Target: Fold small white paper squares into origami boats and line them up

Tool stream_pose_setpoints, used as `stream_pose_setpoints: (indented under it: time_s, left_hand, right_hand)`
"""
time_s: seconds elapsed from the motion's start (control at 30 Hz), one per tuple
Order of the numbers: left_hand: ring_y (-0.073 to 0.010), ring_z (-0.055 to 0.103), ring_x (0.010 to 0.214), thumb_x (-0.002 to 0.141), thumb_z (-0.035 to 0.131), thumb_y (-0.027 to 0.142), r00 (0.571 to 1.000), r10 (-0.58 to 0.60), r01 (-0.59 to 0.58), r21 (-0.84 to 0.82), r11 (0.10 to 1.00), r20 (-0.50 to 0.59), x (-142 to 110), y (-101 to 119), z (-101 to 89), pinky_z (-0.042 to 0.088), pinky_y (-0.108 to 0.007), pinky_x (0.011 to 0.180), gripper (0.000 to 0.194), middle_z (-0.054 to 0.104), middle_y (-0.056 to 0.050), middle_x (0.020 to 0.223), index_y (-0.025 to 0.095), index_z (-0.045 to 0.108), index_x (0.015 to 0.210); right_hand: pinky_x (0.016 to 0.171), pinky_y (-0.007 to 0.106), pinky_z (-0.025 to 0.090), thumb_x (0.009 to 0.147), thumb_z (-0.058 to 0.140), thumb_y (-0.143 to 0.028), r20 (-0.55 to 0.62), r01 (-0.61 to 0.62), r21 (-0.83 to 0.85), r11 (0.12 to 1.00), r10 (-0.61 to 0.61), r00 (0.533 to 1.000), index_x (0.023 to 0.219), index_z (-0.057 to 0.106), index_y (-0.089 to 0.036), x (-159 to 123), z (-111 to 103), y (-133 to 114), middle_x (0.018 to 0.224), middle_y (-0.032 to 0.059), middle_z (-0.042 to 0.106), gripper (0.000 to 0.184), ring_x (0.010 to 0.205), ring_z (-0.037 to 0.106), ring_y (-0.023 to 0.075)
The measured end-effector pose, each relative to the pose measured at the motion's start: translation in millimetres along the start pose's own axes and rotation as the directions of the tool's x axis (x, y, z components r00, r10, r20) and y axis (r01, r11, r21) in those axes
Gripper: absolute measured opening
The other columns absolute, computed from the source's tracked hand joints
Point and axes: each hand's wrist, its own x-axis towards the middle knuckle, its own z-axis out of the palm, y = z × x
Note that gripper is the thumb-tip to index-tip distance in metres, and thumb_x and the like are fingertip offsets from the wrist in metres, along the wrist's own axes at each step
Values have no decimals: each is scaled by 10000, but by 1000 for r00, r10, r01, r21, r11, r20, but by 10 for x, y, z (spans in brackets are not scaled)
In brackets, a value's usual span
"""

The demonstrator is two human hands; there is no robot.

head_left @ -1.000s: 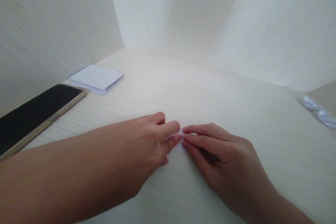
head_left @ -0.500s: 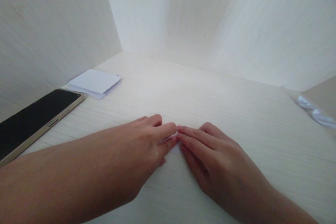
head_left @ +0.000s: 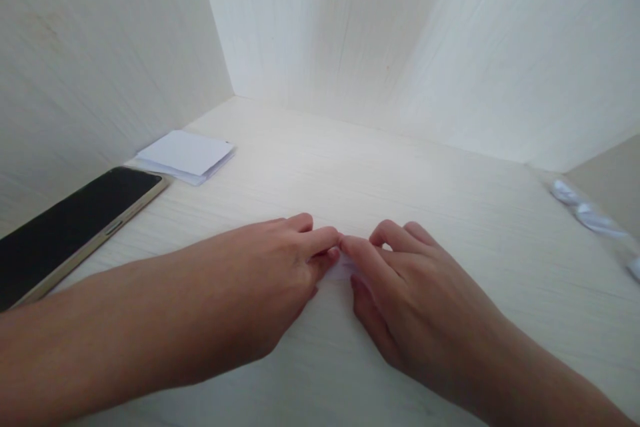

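Observation:
A small piece of white paper [head_left: 341, 269] lies on the pale table between my hands, mostly covered by fingers. My left hand [head_left: 295, 260] pinches the paper's left part, with forefinger and thumb close together. From the other side, my right hand [head_left: 400, 280] has its forefinger on the paper's upper edge and its thumb at the near right, gripping it. The two forefinger tips touch each other. How the paper is folded under the fingers is hidden.
A stack of white paper pieces [head_left: 185, 152] rests by the left wall. In front of it lies a black-screened phone [head_left: 75, 227] in a light case. Crumpled white paper bits [head_left: 590, 215] lie along the right side. Pale walls [head_left: 320, 33] stand behind and left.
My right hand's fingers have spread and bent, the forefinger now pressing alone, so more of the paper shows. My left hand stays nearly in place. The view has shifted slightly.

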Motion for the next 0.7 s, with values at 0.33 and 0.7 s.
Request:
stream_pose_setpoints:
  time_s: [0.33, 0.7]
  left_hand:
    - [-316, 565, 1032, 1042, 477, 360, 998, -27, 25, 32, 999, 49, 103, 178, -126, 467, -537, 959, 311, 676, -115, 1104, 193, 740, 1034]
    - [-322, 615, 1046, 1037, 480, 403, 999, -40, 40, 83, 996, 2, 109, 184, -206, 493, -492, 927, 447, 690, -182, 1160, 67, 719, 1208]
  right_hand:
    - [905, 500, 379, 932, 502, -210, 22, 3, -15, 1000, -2, 1000, 1394, 560, -11, -99, -19, -68, 1091, 158, 751, 506, 991, 626, 315]
    - [1212, 579, 297, 943, 482, -268, 82, -39, 76, 996, 33, 996, 1517, 478, -55, -486, -151, -43, 1500, 181, 593, 612, 1384, 527, 332]
